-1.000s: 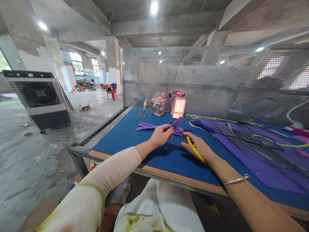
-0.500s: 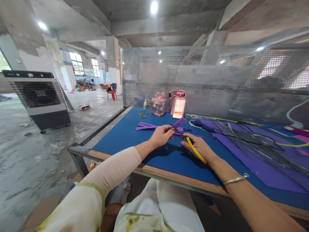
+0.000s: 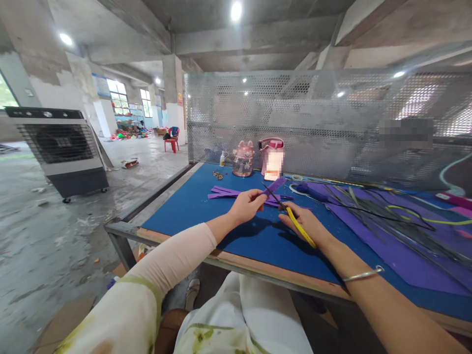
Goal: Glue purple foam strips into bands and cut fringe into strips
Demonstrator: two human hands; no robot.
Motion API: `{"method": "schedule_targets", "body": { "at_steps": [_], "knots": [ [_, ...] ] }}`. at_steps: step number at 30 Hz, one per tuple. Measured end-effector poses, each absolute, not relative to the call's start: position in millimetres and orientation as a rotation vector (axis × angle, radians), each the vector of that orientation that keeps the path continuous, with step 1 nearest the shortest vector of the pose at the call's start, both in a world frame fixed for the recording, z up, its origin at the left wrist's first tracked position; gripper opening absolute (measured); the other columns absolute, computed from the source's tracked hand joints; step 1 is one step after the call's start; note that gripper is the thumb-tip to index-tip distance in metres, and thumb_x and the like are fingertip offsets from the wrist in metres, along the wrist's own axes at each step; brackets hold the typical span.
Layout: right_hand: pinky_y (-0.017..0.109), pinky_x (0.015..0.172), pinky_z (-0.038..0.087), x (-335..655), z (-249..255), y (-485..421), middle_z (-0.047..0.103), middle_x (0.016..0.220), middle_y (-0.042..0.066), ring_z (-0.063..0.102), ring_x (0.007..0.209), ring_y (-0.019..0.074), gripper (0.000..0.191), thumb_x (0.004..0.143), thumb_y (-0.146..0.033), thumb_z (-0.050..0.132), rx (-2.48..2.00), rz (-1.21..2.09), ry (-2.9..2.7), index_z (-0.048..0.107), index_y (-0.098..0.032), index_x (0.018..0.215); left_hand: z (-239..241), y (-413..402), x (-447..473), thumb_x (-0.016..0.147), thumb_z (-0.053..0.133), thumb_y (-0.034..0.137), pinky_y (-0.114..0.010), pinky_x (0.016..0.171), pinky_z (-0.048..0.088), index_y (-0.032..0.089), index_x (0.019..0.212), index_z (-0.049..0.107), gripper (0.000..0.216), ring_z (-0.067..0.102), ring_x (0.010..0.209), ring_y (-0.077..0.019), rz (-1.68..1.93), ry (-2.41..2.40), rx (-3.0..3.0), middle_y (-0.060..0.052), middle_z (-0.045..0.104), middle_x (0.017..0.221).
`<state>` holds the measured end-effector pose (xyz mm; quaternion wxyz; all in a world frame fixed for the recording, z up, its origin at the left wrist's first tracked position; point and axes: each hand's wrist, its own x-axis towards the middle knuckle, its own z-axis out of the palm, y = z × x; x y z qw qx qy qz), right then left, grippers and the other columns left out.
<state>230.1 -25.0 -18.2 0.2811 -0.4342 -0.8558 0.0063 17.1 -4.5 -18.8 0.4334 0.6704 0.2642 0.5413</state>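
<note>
Between the thumb and fingers of my left hand (image 3: 248, 206) is a purple strip (image 3: 276, 185), its free end slanting up to the right. My right hand (image 3: 303, 222) grips yellow-handled scissors (image 3: 300, 227), whose dark blades point up and left and cross the strip close to my left fingertips. Whether the blades are fully closed is too small to tell. Behind my left hand, several more purple strips (image 3: 221, 192) lie loosely stacked on the blue tabletop (image 3: 180, 206).
A pink clear bottle (image 3: 243, 160), a lit phone (image 3: 273, 164) and a small white bottle (image 3: 222, 158) stand along the back. Purple sheet material (image 3: 391, 260) with dark strips and cables covers the right side. A perforated metal panel (image 3: 313, 118) borders the table's far edge.
The scissors and my right hand have shifted very slightly to the right. The purple strip's free end has tilted a little higher. My left hand stays nearly in place.
</note>
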Motion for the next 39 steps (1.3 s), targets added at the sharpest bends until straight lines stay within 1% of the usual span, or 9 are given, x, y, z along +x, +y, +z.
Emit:
{"method": "schedule_targets", "body": {
  "at_steps": [7, 12, 18, 25, 35, 39],
  "knots": [
    [0.036, 0.073, 0.052, 230.0, -19.1, -25.2, 0.064, 0.099, 0.005, 0.062, 0.081, 0.0157, 0.038, 0.09, -0.047, 0.054, -1.125, 0.044, -2.337, 0.057, -0.017, 0.113, -17.5, -5.2, 17.7, 0.08, 0.055, 0.041, -0.022, 0.053, 0.037, 0.013, 0.082, 0.06, 0.028, 0.046, 0.051, -0.0083, 1.35, 0.648, 1.649, 0.005, 0.05, 0.054],
    [0.034, 0.07, 0.052, 228.6, -18.4, -26.2, 0.063, 0.095, 0.004, 0.061, 0.077, 0.0145, 0.036, 0.091, -0.047, 0.053, -1.109, 0.063, -2.335, 0.058, -0.017, 0.111, -18.2, -5.2, 18.4, 0.08, 0.055, 0.039, -0.021, 0.053, 0.037, 0.014, 0.081, 0.061, 0.026, 0.046, 0.051, -0.0078, 1.333, 0.649, 1.654, 0.005, 0.05, 0.054],
    [0.034, 0.071, 0.052, 227.7, -16.9, -27.3, 0.063, 0.094, 0.004, 0.061, 0.077, 0.0144, 0.035, 0.092, -0.046, 0.052, -1.093, 0.073, -2.332, 0.059, -0.016, 0.109, -17.7, -5.7, 18.5, 0.08, 0.055, 0.041, -0.021, 0.052, 0.036, 0.014, 0.08, 0.06, 0.027, 0.045, 0.051, -0.0078, 1.329, 0.648, 1.659, 0.005, 0.049, 0.053],
    [0.034, 0.071, 0.053, 227.7, -17.2, -26.6, 0.064, 0.094, 0.003, 0.061, 0.078, 0.0145, 0.03, 0.092, -0.042, 0.053, -1.114, 0.074, -2.316, 0.059, -0.016, 0.107, -16.7, -7.2, 17.8, 0.08, 0.055, 0.038, -0.021, 0.052, 0.035, 0.014, 0.079, 0.06, 0.025, 0.045, 0.05, -0.0081, 1.334, 0.643, 1.664, 0.005, 0.048, 0.052],
    [0.029, 0.063, 0.052, 229.8, -21.9, -22.8, 0.063, 0.087, 0.001, 0.06, 0.069, 0.0119, 0.029, 0.093, -0.042, 0.052, -1.163, 0.058, -2.285, 0.061, -0.015, 0.102, -15.8, -8.6, 16.4, 0.081, 0.055, 0.039, -0.021, 0.051, 0.034, 0.014, 0.08, 0.061, 0.026, 0.044, 0.05, -0.0077, 1.341, 0.658, 1.666, 0.005, 0.048, 0.053],
    [0.031, 0.067, 0.053, 229.7, -20.4, -23.6, 0.064, 0.091, 0.002, 0.061, 0.073, 0.0129, 0.03, 0.093, -0.042, 0.052, -1.15, 0.059, -2.304, 0.06, -0.016, 0.105, -16.5, -6.9, 16.8, 0.081, 0.056, 0.039, -0.021, 0.051, 0.034, 0.014, 0.08, 0.061, 0.026, 0.044, 0.05, -0.0077, 1.353, 0.656, 1.652, 0.005, 0.049, 0.052]
  ]
}}
